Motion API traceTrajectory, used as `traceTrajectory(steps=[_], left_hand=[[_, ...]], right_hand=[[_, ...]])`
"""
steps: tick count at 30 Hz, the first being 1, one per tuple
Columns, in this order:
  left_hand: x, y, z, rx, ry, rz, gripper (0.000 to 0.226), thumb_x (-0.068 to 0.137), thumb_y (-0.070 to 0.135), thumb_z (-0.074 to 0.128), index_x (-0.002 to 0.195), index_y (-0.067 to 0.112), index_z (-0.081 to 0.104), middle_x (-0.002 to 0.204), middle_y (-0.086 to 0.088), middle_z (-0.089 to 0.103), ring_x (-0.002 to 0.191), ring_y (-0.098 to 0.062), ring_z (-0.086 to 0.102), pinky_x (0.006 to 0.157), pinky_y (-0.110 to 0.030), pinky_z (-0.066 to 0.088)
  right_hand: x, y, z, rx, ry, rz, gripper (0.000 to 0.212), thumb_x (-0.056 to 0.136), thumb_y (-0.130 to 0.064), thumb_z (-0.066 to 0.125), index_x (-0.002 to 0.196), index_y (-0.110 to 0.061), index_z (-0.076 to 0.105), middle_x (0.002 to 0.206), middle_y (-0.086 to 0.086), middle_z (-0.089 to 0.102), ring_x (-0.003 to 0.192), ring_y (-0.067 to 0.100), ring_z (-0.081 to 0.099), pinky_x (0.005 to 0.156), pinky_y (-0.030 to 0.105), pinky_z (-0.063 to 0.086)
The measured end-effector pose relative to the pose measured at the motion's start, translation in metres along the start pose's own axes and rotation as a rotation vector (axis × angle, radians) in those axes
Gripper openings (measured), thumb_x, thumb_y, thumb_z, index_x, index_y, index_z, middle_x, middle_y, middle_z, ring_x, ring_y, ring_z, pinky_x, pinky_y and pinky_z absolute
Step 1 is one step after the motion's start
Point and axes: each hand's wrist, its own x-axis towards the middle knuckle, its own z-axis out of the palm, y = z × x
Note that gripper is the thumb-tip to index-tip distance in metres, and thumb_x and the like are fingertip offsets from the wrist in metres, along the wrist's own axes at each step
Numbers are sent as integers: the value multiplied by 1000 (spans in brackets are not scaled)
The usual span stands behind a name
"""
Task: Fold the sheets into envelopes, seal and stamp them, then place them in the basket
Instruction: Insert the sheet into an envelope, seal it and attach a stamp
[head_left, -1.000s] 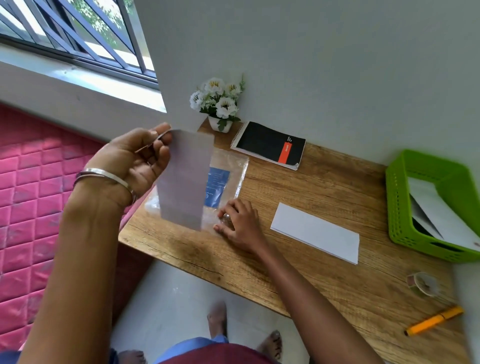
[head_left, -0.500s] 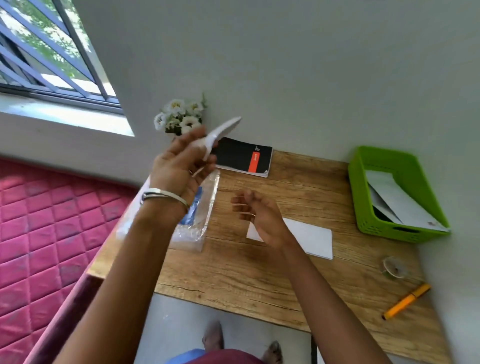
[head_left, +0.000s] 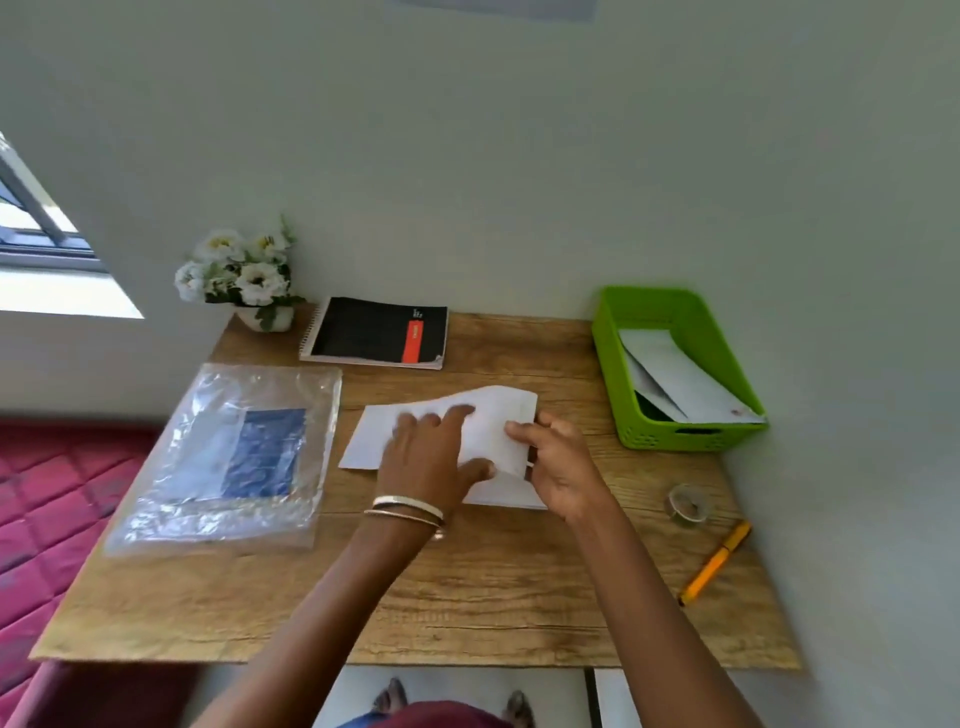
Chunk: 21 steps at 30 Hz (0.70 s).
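Having carried the sheet (head_left: 493, 415) down from mid-air to the desk (head_left: 493, 587) centre, the left hand (head_left: 431, 457) presses it flat-fingered while the right hand (head_left: 558, 462) pinches its right edge, starting a fold.

Sheet (head_left: 488, 415) now down on table (head_left: 467, 597)

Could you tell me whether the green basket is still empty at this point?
No, the green basket already holds white folded envelopes leaning against its inside.
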Motion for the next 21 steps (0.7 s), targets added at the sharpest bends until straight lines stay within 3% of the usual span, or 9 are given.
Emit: traceTrajectory(steps=[1, 3, 5, 6, 9, 13, 17, 21], left_hand=[[6, -1, -1, 139, 52, 97, 88, 76, 51, 67, 146, 29, 16, 142, -8, 38, 131, -29, 32, 106, -43, 30], [22, -5, -3, 249, -20, 247, 120, 68, 58, 70, 145, 26, -17, 156, -5, 0, 143, -30, -4, 113, -53, 2], [37, -10, -2, 343, -132, 319, 137, 61, 66, 70, 134, 24, -38, 156, -3, -18, 138, -23, -25, 106, -61, -19], [44, -13, -1, 388, -161, 341, 139, 60, 68, 69, 130, 25, -43, 155, -3, -19, 136, -21, -27, 102, -63, -23], [58, -17, -2, 417, -163, 394, 137, 60, 73, 65, 130, 27, -43, 158, -3, -5, 144, -24, -3, 96, -68, -26], [63, -14, -14, 554, -5, 451, 125, 59, 79, 57, 142, 31, -24, 149, -5, 26, 138, -31, 24, 98, -70, -20], [64, -6, -26, 653, 74, 441, 117, 62, 76, 55, 146, 30, -13, 147, -9, 25, 137, -32, 24, 95, -69, -25], [69, -17, -23, 667, 6, 340, 128, 59, 70, 63, 141, 28, -26, 149, -11, 15, 139, -34, 17, 102, -70, -13]], right_hand=[[1, -1, -5, -12, 3, -9, 22, 84, -6, 65, 104, -16, 66, 103, 9, 69, 97, 27, 62, 78, 41, 53], [3, -4, -13, -32, -16, -25, 23, 83, -5, 65, 102, -17, 66, 104, 9, 68, 99, 27, 61, 78, 39, 52], [5, -9, -18, -35, -75, -40, 30, 79, -5, 66, 107, -14, 66, 107, 12, 67, 101, 29, 60, 81, 41, 51], [6, -11, -20, -31, -114, -46, 37, 77, -6, 66, 113, -12, 64, 110, 14, 66, 103, 29, 59, 81, 40, 52], [8, -19, -26, -1, -201, -49, 44, 79, -2, 61, 122, -9, 60, 111, 14, 64, 102, 27, 58, 77, 38, 53], [12, -27, -35, 63, -209, -72, 38, 83, 9, 48, 113, -9, 62, 98, 10, 67, 90, 24, 61, 65, 36, 54], [22, -32, -37, 84, -159, -95, 34, 86, 7, 51, 116, -5, 62, 99, 11, 69, 85, 22, 66, 75, 43, 54], [25, -35, -32, 79, -282, -84, 27, 90, 0, 53, 115, -5, 63, 108, 14, 70, 93, 25, 67, 85, 49, 52]])
